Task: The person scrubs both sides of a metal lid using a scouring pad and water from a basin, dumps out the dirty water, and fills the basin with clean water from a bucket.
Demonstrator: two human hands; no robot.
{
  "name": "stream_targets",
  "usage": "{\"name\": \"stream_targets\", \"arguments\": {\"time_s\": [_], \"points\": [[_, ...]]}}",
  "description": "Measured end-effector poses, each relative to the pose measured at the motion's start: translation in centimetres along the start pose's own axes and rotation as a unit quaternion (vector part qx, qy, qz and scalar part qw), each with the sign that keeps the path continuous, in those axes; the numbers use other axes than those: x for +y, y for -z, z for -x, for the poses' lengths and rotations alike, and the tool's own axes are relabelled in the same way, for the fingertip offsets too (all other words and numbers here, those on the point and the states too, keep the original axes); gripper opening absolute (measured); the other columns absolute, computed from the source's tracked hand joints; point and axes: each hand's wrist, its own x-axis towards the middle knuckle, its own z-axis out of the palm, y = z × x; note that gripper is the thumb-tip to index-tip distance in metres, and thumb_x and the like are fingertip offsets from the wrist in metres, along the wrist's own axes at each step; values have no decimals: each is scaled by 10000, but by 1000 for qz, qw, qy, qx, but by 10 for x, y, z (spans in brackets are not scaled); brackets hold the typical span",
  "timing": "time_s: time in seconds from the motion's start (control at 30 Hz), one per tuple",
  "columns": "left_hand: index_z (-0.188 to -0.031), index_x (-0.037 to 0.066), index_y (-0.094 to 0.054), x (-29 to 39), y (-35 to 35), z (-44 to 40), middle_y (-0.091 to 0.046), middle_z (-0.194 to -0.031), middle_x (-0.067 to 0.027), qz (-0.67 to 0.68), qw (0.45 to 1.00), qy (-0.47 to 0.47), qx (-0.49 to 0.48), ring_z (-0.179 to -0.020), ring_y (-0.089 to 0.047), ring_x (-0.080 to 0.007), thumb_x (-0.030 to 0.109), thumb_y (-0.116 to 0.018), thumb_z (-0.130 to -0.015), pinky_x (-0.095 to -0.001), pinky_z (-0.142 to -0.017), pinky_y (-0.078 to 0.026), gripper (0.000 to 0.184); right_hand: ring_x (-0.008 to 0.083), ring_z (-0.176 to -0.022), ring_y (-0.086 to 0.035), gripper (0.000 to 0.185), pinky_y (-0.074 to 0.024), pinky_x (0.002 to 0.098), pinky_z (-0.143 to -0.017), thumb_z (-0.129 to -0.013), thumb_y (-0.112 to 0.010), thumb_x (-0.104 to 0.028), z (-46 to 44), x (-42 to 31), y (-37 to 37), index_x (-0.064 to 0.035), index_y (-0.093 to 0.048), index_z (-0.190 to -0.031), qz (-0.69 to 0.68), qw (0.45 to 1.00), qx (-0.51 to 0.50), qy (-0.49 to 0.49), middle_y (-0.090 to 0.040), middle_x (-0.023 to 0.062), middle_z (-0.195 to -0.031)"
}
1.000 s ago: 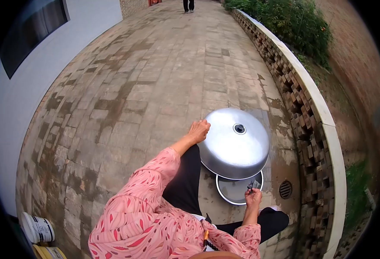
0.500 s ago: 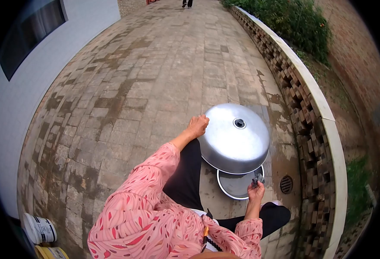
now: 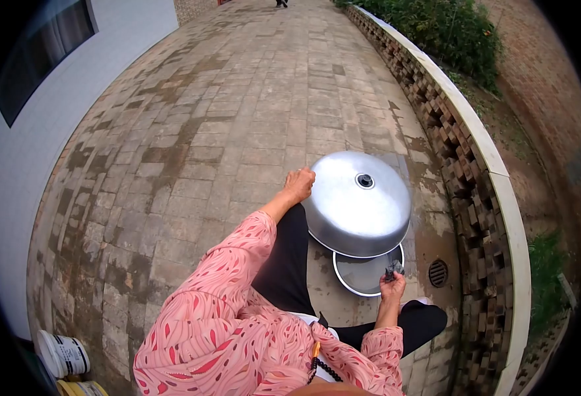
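Observation:
A large, domed silver pot lid (image 3: 359,214) with a black knob (image 3: 365,180) is tilted in front of my knees, its outer side facing me. My left hand (image 3: 299,184) is closed on the lid's left edge; its fingertips are hidden behind the rim. Below the lid, partly covered by it, a round metal basin (image 3: 348,286) rests on the ground. Over the basin's right side, my right hand (image 3: 392,288) pinches a crumpled dark grey scouring pad (image 3: 394,268), apart from the lid.
Brick paving (image 3: 237,119) stretches ahead. To the right are a round drain grate (image 3: 438,272) and a low openwork brick wall (image 3: 465,191). White (image 3: 64,353) and yellow (image 3: 82,388) buckets stand at lower left. A person's feet (image 3: 282,3) show far off.
The view has tilted slightly, so the lid and basin sit a little higher in the picture. Both hands keep their grips. The distant person shows less at the top edge.

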Motion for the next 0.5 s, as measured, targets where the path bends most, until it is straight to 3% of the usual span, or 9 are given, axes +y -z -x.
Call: {"name": "stream_targets", "arguments": {"time_s": [0.27, 0.4, 0.5], "points": [[-806, 31, -630, -2, 1, 2, -623, -948, -200, 16, 1000, 15, 14, -867, -629, -399, 17, -579, -744, -504, -694, -495, 81, 208, -772, -625, 192, -506, 357, -660, -758, -595, -75, 8, 8, 9, -97, -604, -949, -5, 1000, -29, 9, -667, 44, -871], [-803, 18, -621, -6, 4, 3, -622, -934, -217, 12, 1000, 2, 15, -858, -630, -422, 31, -581, -749, -511, -690, -509, 68, 232, -850, -631, 230, -501, 390, -699, -781, -586, -62, 23, 8, -7, -85, -621, -1008, -36, 996, -76, -31, -676, 55, -947], [-845, 36, -631, -5, 9, 6, -649, -939, -191, 19, 1000, 9, 15, -887, -627, -401, 145, -603, -776, -500, -713, -509, 132, 249, -862, -619, 221, -483, 431, -749, -791, -577, -37, 43, 12, -8, -66, -610, -1008, -110, 989, -93, -34, -669, 76, -939]]}}
